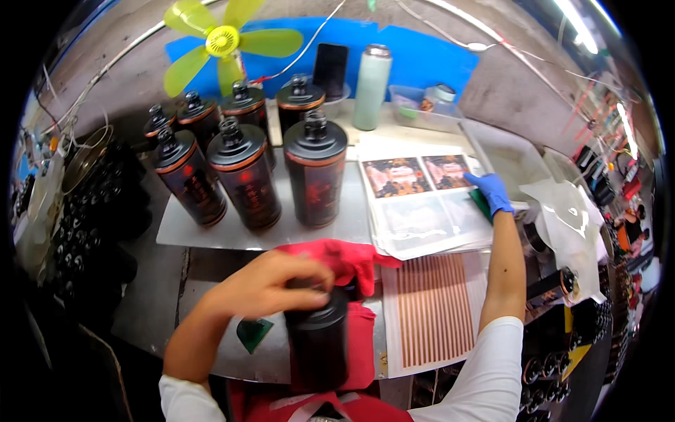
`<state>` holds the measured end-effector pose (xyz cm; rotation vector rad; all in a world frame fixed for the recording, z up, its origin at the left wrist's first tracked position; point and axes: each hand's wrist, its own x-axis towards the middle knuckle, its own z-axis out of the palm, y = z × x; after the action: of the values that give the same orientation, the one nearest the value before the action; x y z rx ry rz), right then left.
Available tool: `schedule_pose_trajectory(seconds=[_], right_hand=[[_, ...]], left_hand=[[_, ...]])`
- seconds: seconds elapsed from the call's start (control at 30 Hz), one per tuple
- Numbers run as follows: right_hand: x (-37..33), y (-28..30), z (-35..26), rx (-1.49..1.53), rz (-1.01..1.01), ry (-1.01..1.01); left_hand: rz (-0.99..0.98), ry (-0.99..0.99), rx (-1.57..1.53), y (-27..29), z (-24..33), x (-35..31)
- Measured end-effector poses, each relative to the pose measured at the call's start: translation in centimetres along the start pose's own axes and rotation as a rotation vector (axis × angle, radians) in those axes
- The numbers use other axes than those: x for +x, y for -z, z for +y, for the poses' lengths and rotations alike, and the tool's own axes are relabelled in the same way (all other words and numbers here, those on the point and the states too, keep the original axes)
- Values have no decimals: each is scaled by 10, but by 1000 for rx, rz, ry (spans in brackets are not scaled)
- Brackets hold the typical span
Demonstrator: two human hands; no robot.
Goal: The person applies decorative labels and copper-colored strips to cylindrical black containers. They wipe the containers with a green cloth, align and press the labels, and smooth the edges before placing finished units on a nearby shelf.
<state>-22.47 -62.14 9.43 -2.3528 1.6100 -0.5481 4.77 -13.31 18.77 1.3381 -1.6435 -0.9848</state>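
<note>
My bare left hand (278, 285) closes over the neck of a dark bottle (320, 344), which stands close to me and is blurred. Red cloth (337, 257) lies behind and beside that bottle. My right hand (490, 191), in a blue glove, reaches to the right edge of a stack of printed label sheets (411, 221). A green flat scraper (481, 205) shows under its palm and seems held there; the fingertips touch the sheet edge. Another green flat piece (253, 335) lies left of the near bottle. Several dark bottles with copper-coloured rings (315, 172) stand upright behind my left hand.
A copper-striped sheet (436, 309) lies in front of the label stack. Along the back are a green fan (222, 42), a phone (330, 69), a pale green flask (372, 88) and a clear tub (422, 112). Many dark bottles (84, 239) fill the left side.
</note>
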Motion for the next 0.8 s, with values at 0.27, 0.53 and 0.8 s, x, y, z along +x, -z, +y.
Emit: schedule_pose_trajectory(seconds=[0.27,0.53,0.8], right_hand=[[30,-16,71,68,134,28],[-96,54,-74,534,313,291],[-311,145,-214,537,-465,135]], left_hand=[[622,181,159,-90,-40,-36],[557,189,-441,-136,-65,-37],[527,148,-712,-131,-75,-45]])
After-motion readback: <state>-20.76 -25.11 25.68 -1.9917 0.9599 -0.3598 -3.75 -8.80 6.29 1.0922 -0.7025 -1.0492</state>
